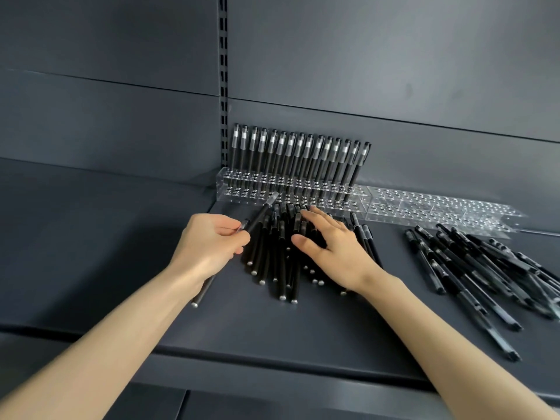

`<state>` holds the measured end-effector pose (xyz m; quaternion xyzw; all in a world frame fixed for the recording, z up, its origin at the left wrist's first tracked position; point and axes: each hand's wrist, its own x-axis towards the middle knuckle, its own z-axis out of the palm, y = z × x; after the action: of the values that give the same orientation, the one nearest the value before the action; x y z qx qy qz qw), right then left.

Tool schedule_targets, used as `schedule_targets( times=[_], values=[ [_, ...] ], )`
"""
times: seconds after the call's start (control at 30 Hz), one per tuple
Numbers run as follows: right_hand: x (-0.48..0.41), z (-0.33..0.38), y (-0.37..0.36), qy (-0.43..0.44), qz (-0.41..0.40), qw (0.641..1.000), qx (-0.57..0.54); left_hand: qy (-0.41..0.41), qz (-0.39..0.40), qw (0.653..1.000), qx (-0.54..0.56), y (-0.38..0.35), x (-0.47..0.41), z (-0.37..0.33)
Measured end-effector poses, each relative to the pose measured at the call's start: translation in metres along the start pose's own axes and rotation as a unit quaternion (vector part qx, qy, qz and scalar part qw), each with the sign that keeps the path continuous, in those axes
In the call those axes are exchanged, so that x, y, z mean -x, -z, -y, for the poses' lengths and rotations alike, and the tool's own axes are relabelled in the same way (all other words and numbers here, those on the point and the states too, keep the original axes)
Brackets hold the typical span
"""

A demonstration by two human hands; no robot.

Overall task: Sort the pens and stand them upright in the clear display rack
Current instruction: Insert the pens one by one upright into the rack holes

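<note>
A clear display rack [239, 192] stands at the back of the dark shelf, its rear row filled with several black pens standing upright [298, 153]. In front of it lies a pile of black pens [274, 259]. My left hand [209, 247] grips a black pen [260, 213] whose capped tip points up toward the rack; its tail end sticks out below my wrist. Over the right side of the pile rests my right hand [330, 247], fingers spread on the pens.
A second clear rack [439, 210] without pens extends to the right along the back wall. Another loose pile of black pens [485, 274] lies at the right. The slotted shelf upright [223, 86] rises behind the rack's left end.
</note>
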<state>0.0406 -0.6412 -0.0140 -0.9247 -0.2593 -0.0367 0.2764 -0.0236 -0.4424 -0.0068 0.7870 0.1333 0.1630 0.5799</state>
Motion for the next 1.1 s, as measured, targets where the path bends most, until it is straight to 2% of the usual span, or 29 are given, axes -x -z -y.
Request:
schedule_targets(
  times=[0.07,0.13,0.27,0.37,0.43,0.6,0.73,0.87,1.0,1.1],
  values=[
    [-0.001,0.000,0.002,0.003,-0.037,0.998,-0.041,-0.008,0.028,0.998,0.064,-0.002,0.004,-0.005],
    [-0.003,0.003,0.007,-0.006,-0.077,0.987,-0.143,-0.015,0.076,0.991,0.106,-0.011,0.007,-0.013],
    [-0.007,0.002,0.022,-0.030,-0.141,0.912,-0.384,-0.045,0.136,0.984,0.110,-0.036,0.009,-0.028],
    [-0.012,-0.008,0.039,-0.025,-0.196,0.861,-0.468,-0.069,0.181,0.975,0.106,-0.053,0.003,-0.037],
    [-0.015,-0.017,0.051,-0.024,-0.211,0.843,-0.494,-0.085,0.214,0.968,0.098,-0.065,-0.003,-0.043],
    [-0.028,-0.041,0.082,-0.010,-0.227,0.829,-0.510,-0.108,0.236,0.961,0.092,-0.097,-0.020,-0.057],
    [-0.044,-0.061,0.108,0.021,-0.230,0.835,-0.499,-0.129,0.192,0.970,0.073,-0.119,-0.037,-0.071],
    [-0.061,-0.081,0.127,0.041,-0.258,0.869,-0.421,-0.150,0.131,0.978,0.067,-0.135,-0.054,-0.075],
    [-0.081,-0.097,0.133,0.051,-0.292,0.901,-0.317,-0.148,0.116,0.979,0.075,-0.152,-0.066,-0.079],
    [-0.094,-0.103,0.131,0.059,-0.317,0.909,-0.263,-0.140,0.102,0.979,0.104,-0.159,-0.070,-0.079]
  ],
)
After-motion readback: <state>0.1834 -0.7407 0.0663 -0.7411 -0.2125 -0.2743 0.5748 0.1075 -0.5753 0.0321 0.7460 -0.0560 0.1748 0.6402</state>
